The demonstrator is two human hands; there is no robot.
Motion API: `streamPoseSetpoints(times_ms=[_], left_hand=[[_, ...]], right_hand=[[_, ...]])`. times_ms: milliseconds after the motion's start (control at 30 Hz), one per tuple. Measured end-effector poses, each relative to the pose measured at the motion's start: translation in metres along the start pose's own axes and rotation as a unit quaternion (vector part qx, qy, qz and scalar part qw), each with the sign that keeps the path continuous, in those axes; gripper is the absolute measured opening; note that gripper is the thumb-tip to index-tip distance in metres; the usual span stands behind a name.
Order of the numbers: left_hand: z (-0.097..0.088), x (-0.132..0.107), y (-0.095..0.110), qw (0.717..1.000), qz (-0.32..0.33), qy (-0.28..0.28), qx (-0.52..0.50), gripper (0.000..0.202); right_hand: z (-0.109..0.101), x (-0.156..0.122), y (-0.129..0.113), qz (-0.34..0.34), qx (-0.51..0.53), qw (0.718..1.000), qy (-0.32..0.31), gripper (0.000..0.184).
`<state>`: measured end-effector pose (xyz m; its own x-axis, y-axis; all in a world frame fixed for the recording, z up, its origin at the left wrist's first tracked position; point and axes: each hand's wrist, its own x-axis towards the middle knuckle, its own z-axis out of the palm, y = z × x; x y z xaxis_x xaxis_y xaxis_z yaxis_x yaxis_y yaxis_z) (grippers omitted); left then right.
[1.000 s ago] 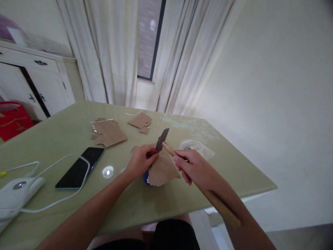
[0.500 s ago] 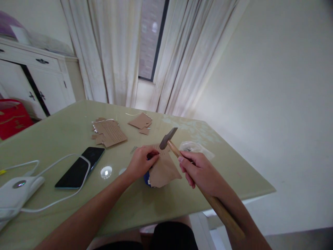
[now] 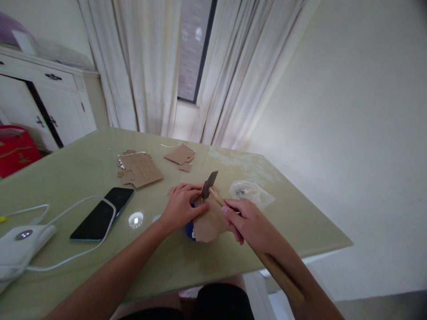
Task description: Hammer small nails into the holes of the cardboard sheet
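Observation:
A hammer (image 3: pixel 279 272) with a wooden handle and dark metal head is in my right hand (image 3: pixel 247 222), its fingers wrapped round the handle. The head is down at the far part of a brown cardboard piece (image 3: pixel 210 226). That piece lies over a blue object (image 3: pixel 190 229), mostly hidden underneath. My left hand (image 3: pixel 182 206) rests on the left side of the cardboard, thumb and fingers spread apart on either side of the hammer head. Whether a nail stands under the head cannot be seen.
Torn cardboard (image 3: pixel 142 171) and smaller scraps (image 3: pixel 180 154) lie farther back. A clear plastic bag (image 3: pixel 256 194) with small dark things sits to the right. On the left are a phone (image 3: pixel 103 215), a white cable (image 3: pixel 76 255) and a white power strip (image 3: pixel 25 238).
The hammer head has come down and left onto the cardboard. My left finger and thumb, close together over the small holes before, have moved apart.

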<state>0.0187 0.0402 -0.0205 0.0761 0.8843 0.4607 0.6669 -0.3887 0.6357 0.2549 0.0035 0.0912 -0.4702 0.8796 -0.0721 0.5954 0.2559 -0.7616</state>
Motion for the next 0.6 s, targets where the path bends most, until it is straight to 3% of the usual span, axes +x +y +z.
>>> streamPoseSetpoints(times_ms=[233,433,600], left_hand=[[0.001,0.0,-0.003,1.0,0.003,0.006,-0.005,0.035],[-0.001,0.0,-0.002,1.0,0.01,0.002,0.004,0.031],[-0.002,0.001,-0.003,1.0,0.014,0.0,-0.004,0.035]], right_hand=[[-0.001,-0.002,-0.003,-0.006,0.033,0.999,0.035,0.035],[0.007,-0.001,0.007,0.015,-0.004,1.0,-0.022,0.032],[0.01,-0.001,0.01,-0.006,0.011,1.0,0.003,0.035]])
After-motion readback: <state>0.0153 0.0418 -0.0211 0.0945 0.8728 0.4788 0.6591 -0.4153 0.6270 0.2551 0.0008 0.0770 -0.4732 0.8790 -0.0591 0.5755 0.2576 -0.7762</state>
